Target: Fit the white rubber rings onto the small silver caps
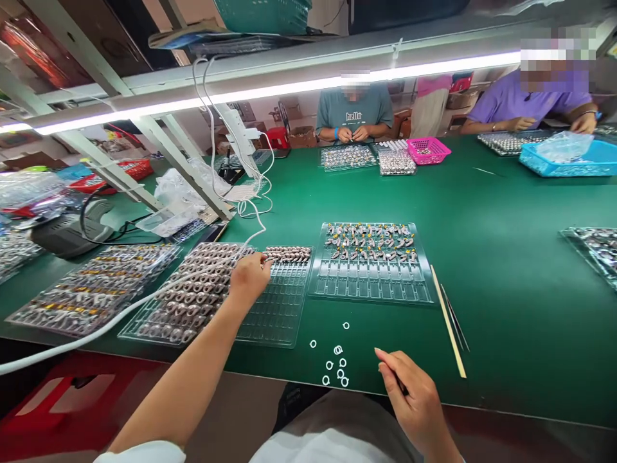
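Observation:
My left hand [249,278] reaches over the partly filled clear plastic tray [274,321], its thumb and fingers pinched at the end of a row of small brownish-grey curved parts [289,254]. Whatever is between those fingertips is too small to make out. Near the front edge of the table, my right hand [409,395] hovers with index finger and thumb slightly apart, holding nothing visible. Several small white rings [338,350] lie loose to its left. Beyond them is another clear tray [371,289], its far rows filled with small grey parts with yellow bits [371,242].
Right of the trays lie a wooden stick [448,321] and tweezers [456,318]. Filled trays [96,289] stand at left, crossed by a white cable [110,325]. Across the green table [482,218], two people work near a pink basket [429,151] and a blue basket [569,164].

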The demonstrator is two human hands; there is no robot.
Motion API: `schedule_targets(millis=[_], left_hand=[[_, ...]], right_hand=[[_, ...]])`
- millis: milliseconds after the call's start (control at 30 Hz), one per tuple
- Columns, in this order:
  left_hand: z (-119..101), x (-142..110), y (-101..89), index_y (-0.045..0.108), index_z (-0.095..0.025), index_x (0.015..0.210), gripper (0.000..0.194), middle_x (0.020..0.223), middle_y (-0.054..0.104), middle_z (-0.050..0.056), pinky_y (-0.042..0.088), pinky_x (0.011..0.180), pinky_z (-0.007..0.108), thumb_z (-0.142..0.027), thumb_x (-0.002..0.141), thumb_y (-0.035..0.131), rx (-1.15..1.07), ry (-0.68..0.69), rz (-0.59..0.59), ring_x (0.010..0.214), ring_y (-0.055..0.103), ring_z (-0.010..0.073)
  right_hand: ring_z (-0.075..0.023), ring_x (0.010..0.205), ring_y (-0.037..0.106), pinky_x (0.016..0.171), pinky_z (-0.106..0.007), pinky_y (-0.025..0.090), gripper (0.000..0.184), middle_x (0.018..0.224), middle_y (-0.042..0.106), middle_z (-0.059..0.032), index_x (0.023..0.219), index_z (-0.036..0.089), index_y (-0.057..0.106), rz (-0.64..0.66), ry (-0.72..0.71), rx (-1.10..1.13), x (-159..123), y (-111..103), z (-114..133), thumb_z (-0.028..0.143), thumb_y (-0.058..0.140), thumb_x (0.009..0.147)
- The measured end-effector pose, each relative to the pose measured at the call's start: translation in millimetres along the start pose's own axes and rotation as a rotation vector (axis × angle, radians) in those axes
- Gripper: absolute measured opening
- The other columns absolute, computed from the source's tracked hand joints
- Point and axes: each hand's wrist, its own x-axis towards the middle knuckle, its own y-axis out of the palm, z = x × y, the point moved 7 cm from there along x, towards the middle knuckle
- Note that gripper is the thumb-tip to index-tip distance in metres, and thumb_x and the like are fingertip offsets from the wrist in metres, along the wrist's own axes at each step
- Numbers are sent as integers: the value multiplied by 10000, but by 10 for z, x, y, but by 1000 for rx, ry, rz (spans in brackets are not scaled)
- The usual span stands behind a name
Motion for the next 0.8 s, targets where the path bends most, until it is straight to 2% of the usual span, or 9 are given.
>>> schedule_targets(millis=[100,167,233,300,367,467,567,733,800], left_hand=[[-575,-77,122,661,-157,1089,270,1130,694,108,420,1027,347,-298,903,525,-105,227,51,1121,594,252],[-957,-57,232,674,-175,1086,256,1146,696,86,402,1051,342,-298,900,549,-155,326,94,1144,577,239],[-1262,40,346,687,-159,1067,262,1121,704,104,411,1040,389,-318,906,555,-182,363,133,1132,577,267],[-1462,175,462,699,-145,1021,254,1073,710,125,444,993,425,-332,900,577,-194,355,181,1087,595,292],[-1572,292,586,700,-148,959,228,1016,711,111,488,935,415,-349,887,621,-199,336,261,1015,627,267],[-1613,390,726,651,-144,1038,242,1050,674,76,542,851,398,-353,928,595,-201,301,371,932,650,198],[-1598,428,754,628,-145,1079,250,1073,659,72,556,822,385,-349,943,578,-225,268,400,916,651,183],[-1628,318,525,715,-138,808,225,785,722,64,503,729,311,-335,870,624,-367,280,306,804,674,211],[-1673,121,375,724,-148,876,243,786,736,58,483,681,275,-341,889,578,-460,321,279,760,668,183]], right_hand=[[-145,657,604,580,-267,510,274,797,640,-36,1185,197,616,17,11,4,-22,22,-15,143,474,957],[-143,657,588,586,-268,491,284,796,634,-35,1199,204,606,31,26,1,-39,40,-35,134,478,956],[-147,675,586,603,-275,485,286,811,635,-40,1202,207,602,38,42,3,-58,54,-60,129,476,957],[-154,693,591,621,-283,488,284,821,637,-45,1196,209,606,34,56,8,-73,61,-84,131,475,957],[-158,702,597,633,-287,493,291,827,639,-46,1201,212,609,26,69,12,-81,67,-101,134,472,957],[-159,715,604,645,-289,497,301,837,643,-45,1205,214,611,12,67,7,-76,70,-88,128,472,952],[-157,705,597,630,-288,489,305,822,641,-43,1204,210,612,3,55,1,-63,72,-56,120,480,944],[-162,700,586,622,-295,481,317,809,634,-45,1211,217,618,2,59,31,-63,70,-49,121,491,937],[-158,705,591,619,-289,482,322,826,630,-45,1213,237,628,-7,86,85,-68,48,-74,132,495,939]])
